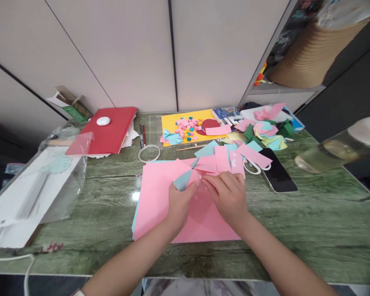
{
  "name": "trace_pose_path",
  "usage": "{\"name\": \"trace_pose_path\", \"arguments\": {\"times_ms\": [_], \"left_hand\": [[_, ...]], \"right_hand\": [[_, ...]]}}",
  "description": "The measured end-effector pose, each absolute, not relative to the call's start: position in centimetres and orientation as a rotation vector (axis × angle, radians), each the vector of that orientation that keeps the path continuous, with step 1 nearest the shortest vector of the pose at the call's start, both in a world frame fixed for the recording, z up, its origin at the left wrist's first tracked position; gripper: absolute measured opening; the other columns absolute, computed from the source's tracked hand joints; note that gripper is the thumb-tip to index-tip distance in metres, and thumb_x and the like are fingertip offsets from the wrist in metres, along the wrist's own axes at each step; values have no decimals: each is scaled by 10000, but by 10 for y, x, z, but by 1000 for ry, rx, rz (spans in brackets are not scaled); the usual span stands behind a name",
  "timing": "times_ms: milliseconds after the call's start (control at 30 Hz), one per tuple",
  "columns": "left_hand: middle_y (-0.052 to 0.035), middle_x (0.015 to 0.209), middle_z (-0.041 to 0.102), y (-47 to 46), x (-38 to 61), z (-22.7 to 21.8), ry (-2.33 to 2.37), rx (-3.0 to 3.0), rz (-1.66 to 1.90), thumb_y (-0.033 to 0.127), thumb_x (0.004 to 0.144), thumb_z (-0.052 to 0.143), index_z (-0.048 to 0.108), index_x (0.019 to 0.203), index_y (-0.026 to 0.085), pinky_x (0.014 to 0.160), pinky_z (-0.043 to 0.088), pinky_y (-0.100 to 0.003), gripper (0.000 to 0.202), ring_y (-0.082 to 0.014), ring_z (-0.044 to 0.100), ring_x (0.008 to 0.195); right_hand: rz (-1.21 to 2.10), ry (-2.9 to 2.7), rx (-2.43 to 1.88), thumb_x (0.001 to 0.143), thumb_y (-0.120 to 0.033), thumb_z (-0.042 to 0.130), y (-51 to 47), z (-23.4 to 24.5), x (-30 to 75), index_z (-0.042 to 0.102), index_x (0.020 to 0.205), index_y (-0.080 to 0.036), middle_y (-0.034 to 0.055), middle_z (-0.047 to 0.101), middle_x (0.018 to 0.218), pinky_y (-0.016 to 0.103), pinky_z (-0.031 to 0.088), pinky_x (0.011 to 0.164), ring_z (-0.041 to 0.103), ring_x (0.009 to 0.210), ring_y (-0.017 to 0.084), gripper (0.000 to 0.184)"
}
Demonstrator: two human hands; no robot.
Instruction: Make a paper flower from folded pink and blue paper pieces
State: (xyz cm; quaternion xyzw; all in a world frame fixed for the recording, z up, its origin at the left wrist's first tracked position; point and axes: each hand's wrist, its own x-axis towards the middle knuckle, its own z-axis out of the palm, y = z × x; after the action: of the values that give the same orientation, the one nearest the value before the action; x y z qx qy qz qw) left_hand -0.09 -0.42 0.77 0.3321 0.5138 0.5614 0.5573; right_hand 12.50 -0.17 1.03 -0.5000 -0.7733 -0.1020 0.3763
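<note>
Both of my hands rest on a stack of pink paper sheets (156, 197) in the middle of a green marble table (311, 222). My left hand (179, 204) pinches a small folded piece of pink and light blue paper (185, 181) at its near edge. My right hand (228, 195) lies over the same piece from the right, with its fingers curled and pressing on the fold. Loose pink and blue paper squares (223, 158) lie just beyond my fingers.
A black phone (279, 174) and white scissors (255, 166) lie to the right. Further back are a yellow sheet (172, 123) with small pom-poms, a tape ring (149, 153), pens (142, 135), a red folder (111, 131) and paper scraps (267, 133). A clear plastic bag (40, 185) sits left, a glass jar (339, 150) right.
</note>
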Motion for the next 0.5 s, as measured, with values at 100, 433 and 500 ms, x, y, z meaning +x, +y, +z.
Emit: {"name": "trace_pose_path", "arguments": {"times_ms": [100, 433, 500], "left_hand": [[16, 635, 550, -5, -2, 6, 1260, 808, 1314, 239, 606, 710, 603, 689, 126, 595, 419, -231, 176, -111, 488, 614], [14, 671, 577, -4, -2, 8, 1178, 811, 1311, 250, 658, 681, 613, 734, 135, 629, 424, -234, 154, -110, 506, 640], [9, 693, 594, -3, -2, 7, 1169, 798, 1329, 252, 652, 686, 618, 756, 137, 642, 424, -241, 168, -116, 517, 650]], "right_hand": [[-258, -2012, -1297, 829, -208, 558, -1, 8, 126, 609, 836, -195, -2, 570, 641, 296, 258, 620, 497, 643, 131, 53], [-200, -2014, -1296, 860, -221, 508, 0, 10, 127, 601, 834, -186, 11, 573, 665, 291, 262, 626, 494, 661, 137, 103], [-259, -2028, -1262, 846, -214, 530, -1, 10, 127, 606, 843, -191, 1, 556, 634, 291, 257, 622, 487, 646, 133, 80]]}}
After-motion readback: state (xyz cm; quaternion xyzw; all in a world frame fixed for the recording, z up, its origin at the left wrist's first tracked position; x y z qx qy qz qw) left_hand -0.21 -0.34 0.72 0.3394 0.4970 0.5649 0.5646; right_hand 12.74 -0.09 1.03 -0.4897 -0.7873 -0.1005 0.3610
